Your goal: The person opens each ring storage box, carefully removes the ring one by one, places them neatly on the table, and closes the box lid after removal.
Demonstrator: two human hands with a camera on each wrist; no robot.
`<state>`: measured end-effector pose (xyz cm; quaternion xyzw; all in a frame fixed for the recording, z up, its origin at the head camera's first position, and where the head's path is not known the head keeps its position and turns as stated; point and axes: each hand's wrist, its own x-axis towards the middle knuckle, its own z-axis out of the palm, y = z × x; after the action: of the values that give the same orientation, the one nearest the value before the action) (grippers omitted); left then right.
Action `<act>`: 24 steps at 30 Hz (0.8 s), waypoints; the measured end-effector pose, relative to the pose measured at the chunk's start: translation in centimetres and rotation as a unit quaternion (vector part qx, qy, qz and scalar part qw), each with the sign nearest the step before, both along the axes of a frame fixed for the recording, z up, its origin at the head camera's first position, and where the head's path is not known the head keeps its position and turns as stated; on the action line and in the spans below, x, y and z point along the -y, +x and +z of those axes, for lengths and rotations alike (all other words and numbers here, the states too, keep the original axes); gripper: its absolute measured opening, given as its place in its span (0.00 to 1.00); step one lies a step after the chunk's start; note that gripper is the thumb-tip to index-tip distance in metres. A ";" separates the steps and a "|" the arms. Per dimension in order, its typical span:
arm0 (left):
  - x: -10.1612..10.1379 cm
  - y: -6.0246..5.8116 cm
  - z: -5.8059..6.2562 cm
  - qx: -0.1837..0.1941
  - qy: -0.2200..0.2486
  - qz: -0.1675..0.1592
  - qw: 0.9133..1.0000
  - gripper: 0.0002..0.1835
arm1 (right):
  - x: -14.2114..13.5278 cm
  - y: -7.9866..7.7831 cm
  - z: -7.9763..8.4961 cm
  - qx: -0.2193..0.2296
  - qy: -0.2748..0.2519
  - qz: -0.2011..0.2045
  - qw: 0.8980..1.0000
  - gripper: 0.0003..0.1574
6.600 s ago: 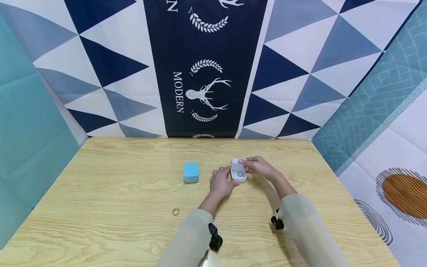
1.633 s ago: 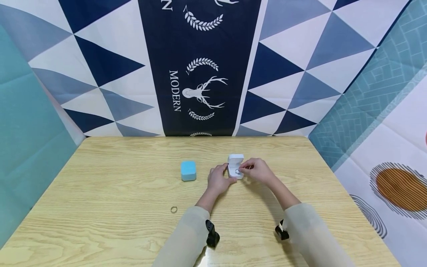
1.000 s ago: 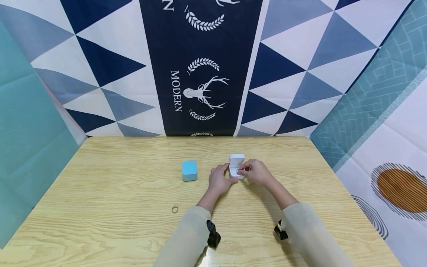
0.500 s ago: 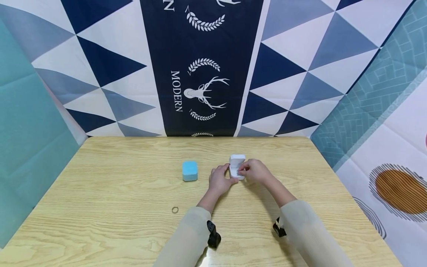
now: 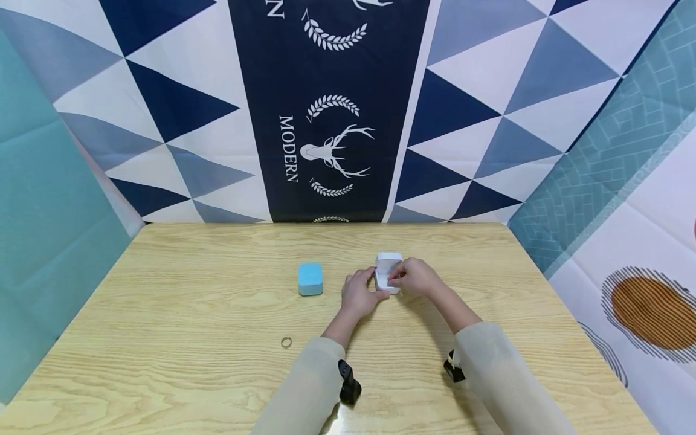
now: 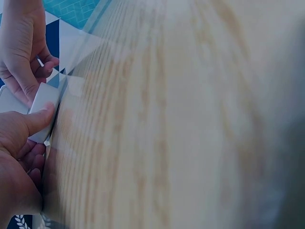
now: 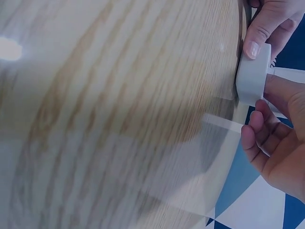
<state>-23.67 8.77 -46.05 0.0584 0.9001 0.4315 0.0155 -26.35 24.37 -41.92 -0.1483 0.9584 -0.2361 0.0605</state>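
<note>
A white ring box (image 5: 388, 260) stands on the wooden table with its lid raised. My left hand (image 5: 359, 296) grips the lower part from the left; its thumb lies along the front, as the right wrist view also shows. My right hand (image 5: 417, 278) reaches in from the right, thumb and forefinger together inside the box, pinching a ring at its cushion. That ring is almost wholly covered by the fingertips. In the right wrist view, the other fingers (image 7: 259, 138) of this hand curl loosely outside the white box (image 7: 251, 81).
A light blue box (image 5: 310, 279), closed, stands left of the hands. Another ring (image 5: 286, 342) lies on the table (image 5: 179, 338) nearer the front, close to the left sleeve. A patterned cloth (image 5: 331, 121) hangs behind the table's far edge.
Earlier, my right hand was at the lid and a ring showed inside the box. Now the lid stands upright and the right fingertips are down at that ring. My left hand keeps its hold.
</note>
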 end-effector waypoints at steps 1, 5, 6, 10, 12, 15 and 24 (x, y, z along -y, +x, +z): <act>0.0 0.0 0.0 -0.001 0.000 0.001 1.000 0.35 | 0.0 0.0 0.0 -0.001 0.001 0.001 1.000 0.05; 0.0 0.0 0.1 -0.001 0.001 0.000 1.000 0.34 | 0.1 0.0 0.1 -0.005 0.005 0.007 1.000 0.03; -0.1 0.0 0.1 -0.002 0.001 0.000 1.000 0.34 | 0.1 0.0 0.2 -0.007 0.007 0.008 1.000 0.03; -0.1 0.0 0.1 -0.005 0.002 -0.003 1.000 0.34 | 0.1 0.1 0.3 -0.020 0.016 0.017 1.000 0.04; 0.0 0.0 0.1 -0.008 0.002 -0.004 1.000 0.34 | 0.1 0.1 0.3 -0.024 0.019 0.019 0.999 0.04; 0.0 0.0 0.1 -0.010 0.000 -0.007 1.000 0.34 | 0.1 0.1 0.3 -0.024 0.018 0.017 0.999 0.05; 0.1 -0.1 0.0 -0.006 -0.006 -0.012 1.000 0.38 | 0.1 0.1 0.0 -0.048 0.029 0.059 0.997 0.06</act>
<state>-23.73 8.68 -46.08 0.0719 0.9020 0.4253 0.0155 -26.22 24.32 -41.92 -0.2143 0.9561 -0.1971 0.0324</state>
